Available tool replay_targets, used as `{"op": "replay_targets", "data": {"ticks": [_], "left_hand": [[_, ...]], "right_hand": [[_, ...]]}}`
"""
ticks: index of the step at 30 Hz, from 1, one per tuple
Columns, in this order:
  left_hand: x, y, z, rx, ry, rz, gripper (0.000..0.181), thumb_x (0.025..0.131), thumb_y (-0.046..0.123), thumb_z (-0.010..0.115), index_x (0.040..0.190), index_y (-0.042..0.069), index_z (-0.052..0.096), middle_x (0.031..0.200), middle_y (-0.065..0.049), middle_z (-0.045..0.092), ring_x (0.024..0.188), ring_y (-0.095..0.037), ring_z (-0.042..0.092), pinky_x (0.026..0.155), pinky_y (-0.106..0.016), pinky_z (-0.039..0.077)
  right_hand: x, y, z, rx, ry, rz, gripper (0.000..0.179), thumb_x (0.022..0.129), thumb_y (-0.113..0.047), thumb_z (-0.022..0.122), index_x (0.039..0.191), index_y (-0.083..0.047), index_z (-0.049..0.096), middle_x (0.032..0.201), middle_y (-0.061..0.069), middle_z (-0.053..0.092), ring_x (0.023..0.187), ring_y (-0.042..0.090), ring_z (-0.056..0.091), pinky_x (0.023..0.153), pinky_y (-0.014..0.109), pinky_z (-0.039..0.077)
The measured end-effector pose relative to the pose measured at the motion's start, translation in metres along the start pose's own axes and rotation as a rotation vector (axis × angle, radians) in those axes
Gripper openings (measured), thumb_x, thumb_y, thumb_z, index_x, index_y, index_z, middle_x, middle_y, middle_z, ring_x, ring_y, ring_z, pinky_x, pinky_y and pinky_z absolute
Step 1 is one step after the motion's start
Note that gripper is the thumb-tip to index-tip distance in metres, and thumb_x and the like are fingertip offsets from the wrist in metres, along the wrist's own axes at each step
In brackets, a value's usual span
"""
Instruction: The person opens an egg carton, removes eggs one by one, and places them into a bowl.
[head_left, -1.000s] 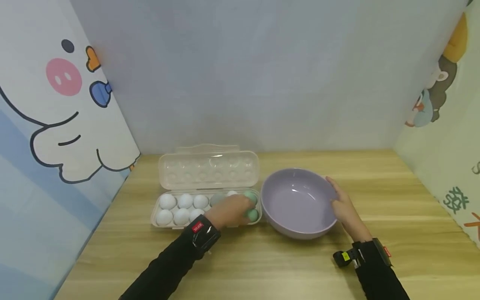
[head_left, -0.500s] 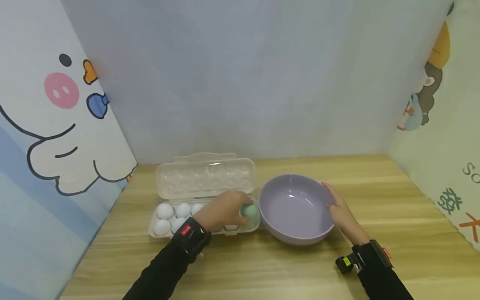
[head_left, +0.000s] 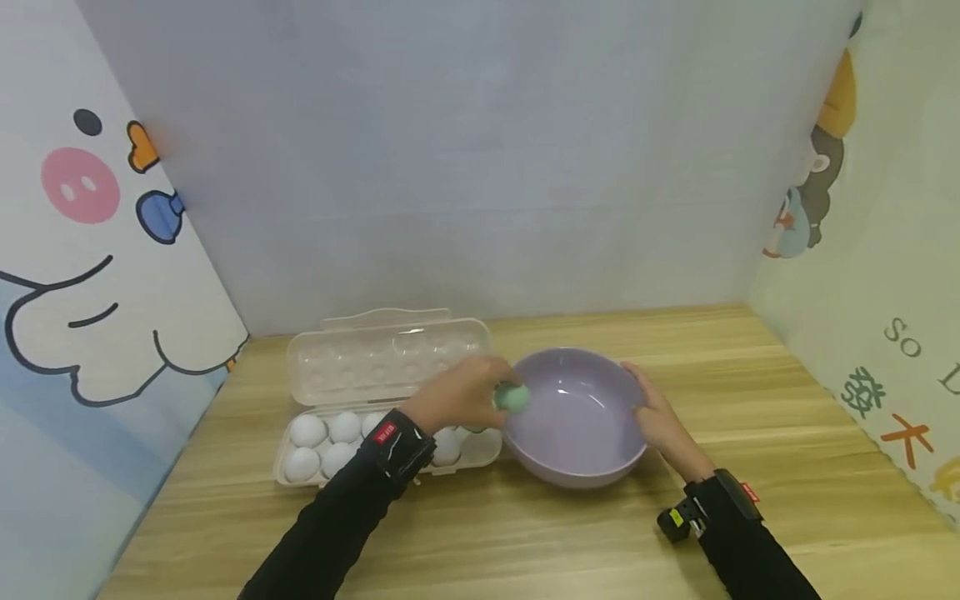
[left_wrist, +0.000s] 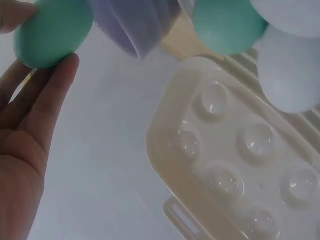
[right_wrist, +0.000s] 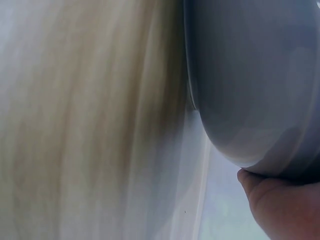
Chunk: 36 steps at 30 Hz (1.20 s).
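My left hand [head_left: 459, 398] pinches a green egg [head_left: 512, 397] between thumb and fingertips, over the left rim of a lilac bowl [head_left: 573, 471]. The left wrist view shows this egg [left_wrist: 52, 35] close up, clear of the egg carton. With my right hand [head_left: 666, 429] I hold the bowl at its right rim; a fingertip touches the grey-looking outer wall [right_wrist: 250, 100] in the right wrist view. The open egg carton [head_left: 480, 452] stands left of the bowl with several white eggs [head_left: 307, 432] inside. Another green egg [left_wrist: 227, 22] sits in it, mostly hidden by my hand in the head view.
The clear carton lid [head_left: 352, 367] lies folded back behind the eggs. Bowl and carton rest close together on a wood-grain table [head_left: 480, 542]. A grey wall [head_left: 480, 167] rises behind, with cartoon-printed panels [head_left: 112, 350] at the sides.
My left hand has taken a green egg from the right end of the carton and carried it rightward to the bowl's rim. My right hand stays at the bowl. The head view has shifted slightly.
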<state>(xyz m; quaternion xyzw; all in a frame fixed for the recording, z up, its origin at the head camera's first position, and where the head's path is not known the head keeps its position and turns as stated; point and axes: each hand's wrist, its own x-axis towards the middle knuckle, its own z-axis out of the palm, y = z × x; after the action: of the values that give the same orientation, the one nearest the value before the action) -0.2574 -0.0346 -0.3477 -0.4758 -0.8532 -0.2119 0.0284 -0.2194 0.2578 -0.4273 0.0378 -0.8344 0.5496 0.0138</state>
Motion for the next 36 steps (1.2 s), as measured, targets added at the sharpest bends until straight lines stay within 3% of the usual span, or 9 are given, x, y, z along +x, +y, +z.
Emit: {"op": "replay_targets", "data": {"ticks": [7, 16, 25, 36], "left_hand": [[0.029, 0.008, 0.017, -0.009, -0.050, 0.050, 0.034, 0.060, 0.012, 0.074, 0.089, 0.010, 0.055, 0.085, 0.003, 0.053, 0.076, -0.011, 0.049, 0.066, -0.019, 0.042], [0.061, 0.005, 0.038, 0.054, -0.125, 0.143, 0.033, 0.059, 0.012, 0.074, 0.083, 0.012, 0.050, 0.080, 0.005, 0.049, 0.075, -0.010, 0.046, 0.067, -0.017, 0.039], [0.076, 0.005, 0.051, 0.112, -0.215, 0.129, 0.030, 0.060, 0.013, 0.075, 0.080, 0.013, 0.052, 0.079, 0.007, 0.049, 0.076, -0.010, 0.046, 0.068, -0.018, 0.038], [0.095, 0.000, 0.063, 0.141, -0.269, 0.171, 0.026, 0.060, 0.009, 0.071, 0.074, 0.011, 0.050, 0.077, 0.004, 0.047, 0.070, -0.013, 0.046, 0.064, -0.021, 0.038]], "right_hand": [[-0.001, 0.001, 0.000, 0.003, 0.012, -0.019, 0.075, 0.068, 0.013, 0.028, 0.140, -0.005, 0.013, 0.143, 0.025, 0.014, 0.125, 0.046, 0.021, 0.095, 0.062, 0.026], [0.002, 0.001, 0.001, 0.019, 0.029, -0.001, 0.074, 0.069, 0.014, 0.028, 0.139, -0.006, 0.016, 0.142, 0.024, 0.018, 0.125, 0.045, 0.022, 0.097, 0.061, 0.024], [0.001, 0.007, 0.003, 0.033, 0.041, -0.005, 0.075, 0.067, 0.015, 0.027, 0.138, -0.007, 0.020, 0.141, 0.023, 0.021, 0.124, 0.044, 0.025, 0.097, 0.060, 0.026], [0.002, 0.008, 0.001, 0.005, 0.044, 0.003, 0.075, 0.068, 0.013, 0.028, 0.139, -0.009, 0.019, 0.141, 0.023, 0.022, 0.122, 0.044, 0.027, 0.096, 0.061, 0.026]]}}
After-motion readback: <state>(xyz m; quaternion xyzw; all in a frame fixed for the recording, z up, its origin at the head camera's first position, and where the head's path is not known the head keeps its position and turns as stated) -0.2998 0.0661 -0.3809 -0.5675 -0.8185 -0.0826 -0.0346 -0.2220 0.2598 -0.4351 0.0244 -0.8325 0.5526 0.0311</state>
